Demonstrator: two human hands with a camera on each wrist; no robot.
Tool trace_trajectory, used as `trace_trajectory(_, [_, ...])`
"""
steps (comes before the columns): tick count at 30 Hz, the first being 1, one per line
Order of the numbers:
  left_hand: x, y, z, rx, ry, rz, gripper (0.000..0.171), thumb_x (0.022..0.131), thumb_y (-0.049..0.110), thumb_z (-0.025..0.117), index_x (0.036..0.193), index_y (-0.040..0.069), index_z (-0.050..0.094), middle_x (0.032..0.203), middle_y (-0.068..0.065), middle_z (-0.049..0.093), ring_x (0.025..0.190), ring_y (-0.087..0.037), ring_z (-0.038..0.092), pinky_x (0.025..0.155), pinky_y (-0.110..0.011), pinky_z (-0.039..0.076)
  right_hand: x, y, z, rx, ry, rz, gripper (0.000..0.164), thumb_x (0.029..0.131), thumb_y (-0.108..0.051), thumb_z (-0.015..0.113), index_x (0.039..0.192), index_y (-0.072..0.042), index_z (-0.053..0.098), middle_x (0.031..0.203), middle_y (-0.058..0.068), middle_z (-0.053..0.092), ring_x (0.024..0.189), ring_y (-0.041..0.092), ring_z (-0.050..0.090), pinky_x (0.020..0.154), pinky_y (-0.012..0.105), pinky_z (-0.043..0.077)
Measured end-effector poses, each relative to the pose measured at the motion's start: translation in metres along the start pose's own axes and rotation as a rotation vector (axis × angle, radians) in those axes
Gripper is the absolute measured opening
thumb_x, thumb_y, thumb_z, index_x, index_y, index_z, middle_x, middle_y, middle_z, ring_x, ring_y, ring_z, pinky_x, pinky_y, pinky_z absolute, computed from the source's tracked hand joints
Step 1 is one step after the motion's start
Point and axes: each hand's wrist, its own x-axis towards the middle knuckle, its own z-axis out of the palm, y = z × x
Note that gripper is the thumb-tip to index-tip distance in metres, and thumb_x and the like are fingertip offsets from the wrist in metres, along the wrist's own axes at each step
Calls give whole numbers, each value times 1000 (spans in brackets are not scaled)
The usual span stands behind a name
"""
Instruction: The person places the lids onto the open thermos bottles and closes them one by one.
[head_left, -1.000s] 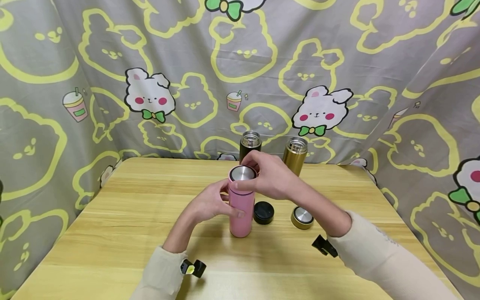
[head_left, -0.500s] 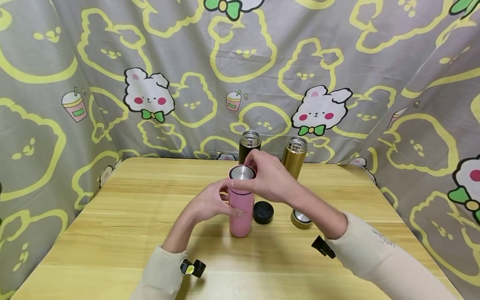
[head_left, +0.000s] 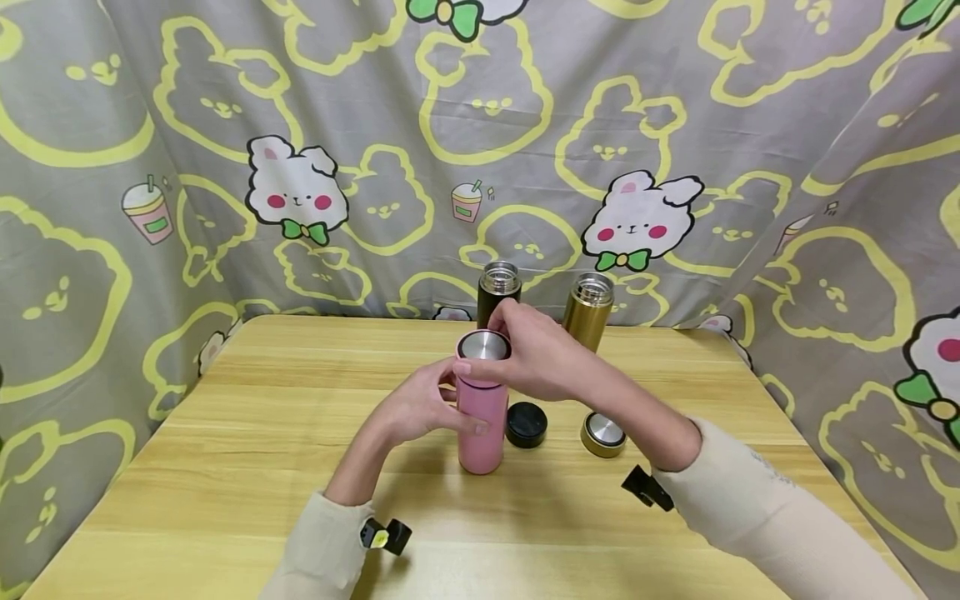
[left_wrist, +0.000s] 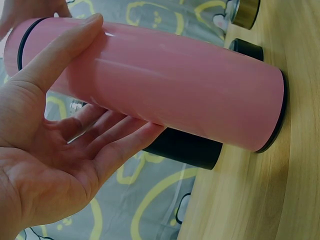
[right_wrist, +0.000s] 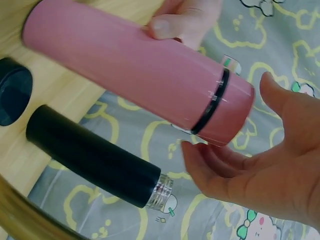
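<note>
A pink thermos bottle point(head_left: 482, 437) stands upright on the table, its pink lid point(head_left: 467, 370) with a silver top in place. My left hand point(head_left: 416, 407) holds its body from the left; in the left wrist view the thumb lies across the front and the fingers reach behind. Around the lid is my right hand point(head_left: 551, 354), fingers bent loosely. In the right wrist view its thumb point(right_wrist: 275, 92) stands apart from the lid, with the fingers close to the far side; whether they touch it I cannot tell. A black lid point(head_left: 527, 425) lies just right of the bottle.
A lidless black thermos bottle point(head_left: 491, 308) and a lidless gold one point(head_left: 588, 315) stand at the back of the wooden table point(head_left: 247, 467). A gold-rimmed lid point(head_left: 603, 435) lies under my right forearm. A patterned curtain point(head_left: 375, 125) hangs behind and at both sides.
The right thumb has slid slightly left along the lid's rim, and the right forearm has shifted a little and back. The left hand and the bottle stay put.
</note>
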Motion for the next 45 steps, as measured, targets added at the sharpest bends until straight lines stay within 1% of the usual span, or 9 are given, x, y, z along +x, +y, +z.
trace_trajectory(4, [0, -1, 0, -4, -7, 10, 75, 71, 27, 93, 136, 24, 57, 125, -1, 65, 113, -23, 63, 89, -38, 56, -2, -2, -10, 44, -68, 8, 61, 92, -43, 72, 134, -5, 51, 116, 11, 64, 105, 23, 62, 88, 38, 53])
trace_trajectory(7, [0, 0, 0, -4, -12, 20, 72, 71, 26, 93, 134, 24, 58, 124, -1, 66, 112, -23, 64, 90, -38, 56, -2, -3, -15, 72, -101, -3, 61, 94, -39, 69, 144, -9, 49, 129, 10, 63, 118, 25, 60, 100, 45, 50])
trace_trajectory(12, [0, 1, 0, 6, -10, 23, 72, 72, 28, 93, 135, 24, 57, 125, 0, 65, 114, -23, 62, 90, -38, 55, -3, -2, -17, 140, -184, -25, 58, 95, -24, 66, 149, -13, 47, 138, 7, 59, 125, 24, 57, 108, 47, 46])
trace_trajectory(16, [-1, 1, 0, 9, -8, 20, 73, 72, 28, 93, 136, 24, 57, 126, 0, 65, 114, -23, 62, 91, -38, 55, -3, -3, -18, 141, -230, -16, 59, 95, -22, 67, 150, -15, 48, 143, 7, 58, 132, 24, 55, 111, 48, 44])
trace_trajectory(22, [-1, 1, 0, 14, -6, 19, 74, 72, 29, 93, 136, 25, 57, 126, 0, 64, 114, -23, 62, 91, -38, 55, -4, -4, -17, 117, -230, -7, 57, 95, -23, 70, 149, -17, 51, 141, 6, 60, 131, 23, 56, 110, 46, 45])
trace_trajectory(29, [-1, 0, -1, 18, -6, 24, 74, 72, 29, 93, 136, 26, 56, 127, 1, 64, 115, -23, 62, 91, -38, 55, -3, -3, -15, 103, -184, 6, 56, 92, -23, 72, 144, -16, 55, 132, 5, 63, 120, 22, 60, 103, 44, 49])
trace_trajectory(38, [-1, 0, 0, 6, -4, 26, 75, 71, 27, 93, 136, 25, 57, 127, 1, 64, 115, -23, 62, 90, -38, 55, -2, -1, -11, 70, -90, 0, 51, 87, -32, 79, 130, -11, 61, 114, 4, 67, 104, 20, 64, 89, 37, 54])
trace_trajectory(40, [0, 0, 0, 3, -4, 23, 75, 71, 27, 93, 137, 25, 56, 128, 1, 64, 115, -23, 62, 91, -38, 56, -2, -1, -9, 65, -71, -1, 50, 86, -34, 80, 126, -10, 61, 109, 4, 67, 100, 20, 63, 85, 36, 54])
trace_trajectory(45, [0, 0, 0, -1, -3, 13, 80, 71, 27, 93, 141, 26, 53, 131, 1, 63, 119, -24, 61, 92, -39, 56, 0, -1, -4, 58, -26, 17, 47, 84, -40, 83, 115, -12, 61, 101, 3, 65, 92, 18, 60, 77, 32, 52])
